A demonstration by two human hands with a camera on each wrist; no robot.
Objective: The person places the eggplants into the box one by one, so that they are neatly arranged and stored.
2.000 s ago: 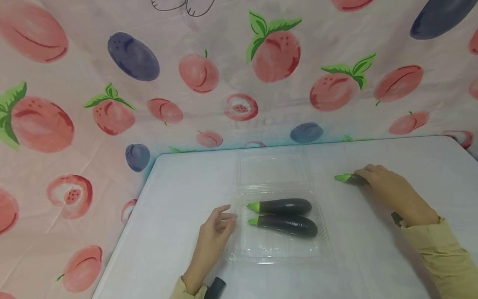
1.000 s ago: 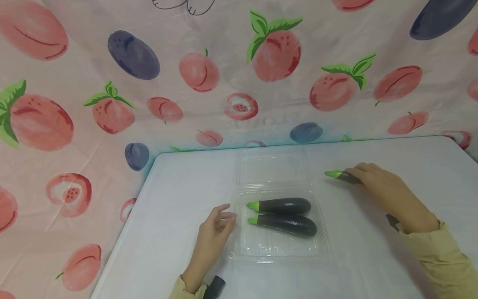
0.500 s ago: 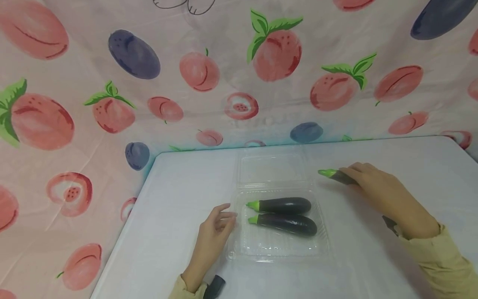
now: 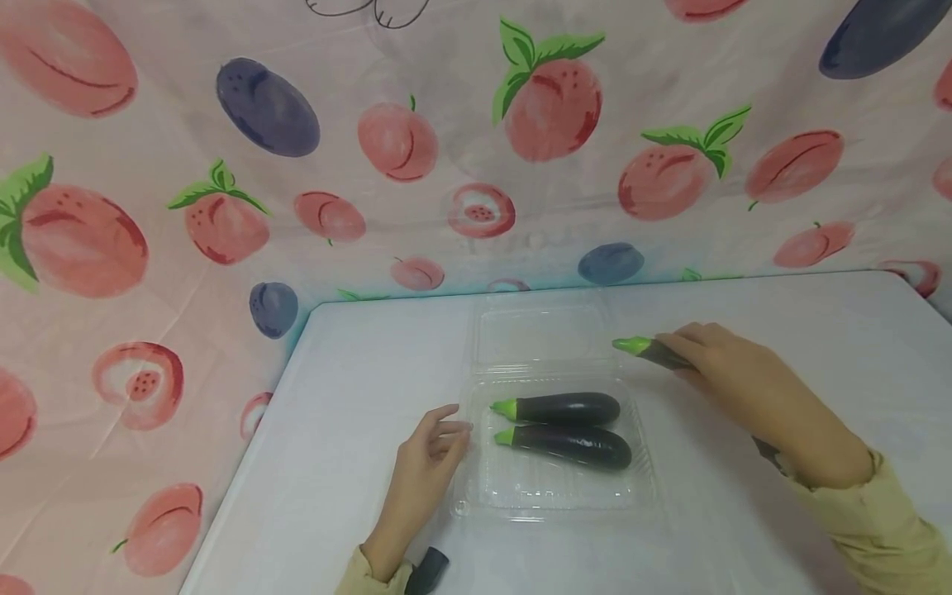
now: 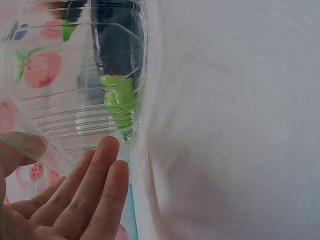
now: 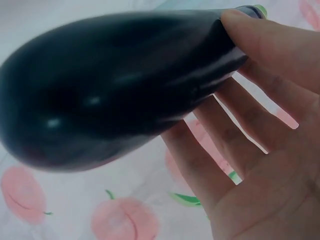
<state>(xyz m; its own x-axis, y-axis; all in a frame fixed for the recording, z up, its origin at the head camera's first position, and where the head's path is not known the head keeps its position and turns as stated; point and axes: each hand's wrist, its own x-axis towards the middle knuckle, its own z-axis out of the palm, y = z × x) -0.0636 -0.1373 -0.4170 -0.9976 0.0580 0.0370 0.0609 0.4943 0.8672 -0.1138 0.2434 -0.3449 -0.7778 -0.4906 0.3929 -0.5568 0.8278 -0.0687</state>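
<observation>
My right hand (image 4: 732,372) holds an eggplant (image 4: 665,354) between its thumb and fingers, to the right of the clear plastic clamshell box (image 4: 554,500). Its green stem points left toward the box's raised lid; in the right wrist view the dark, rounded eggplant body (image 6: 100,90) fills the upper left. Two more eggplants lie side by side in the box's base, an upper eggplant (image 4: 568,409) and a lower eggplant (image 4: 573,446), stems to the left. My left hand (image 4: 431,463) rests at the box's left edge, fingers (image 5: 102,175) fairly straight against the ribbed wall, thumb at the rim.
The box's clear lid (image 4: 546,337) lies folded back behind its base on the white table (image 4: 357,364). A fruit-print cloth (image 4: 416,66) hangs behind and to the left of the table. A black wrist device (image 4: 429,570) sits at the left cuff.
My right hand has carried the eggplant leftward, closer to the box. My left hand, the box and the two eggplants inside have stayed in place.
</observation>
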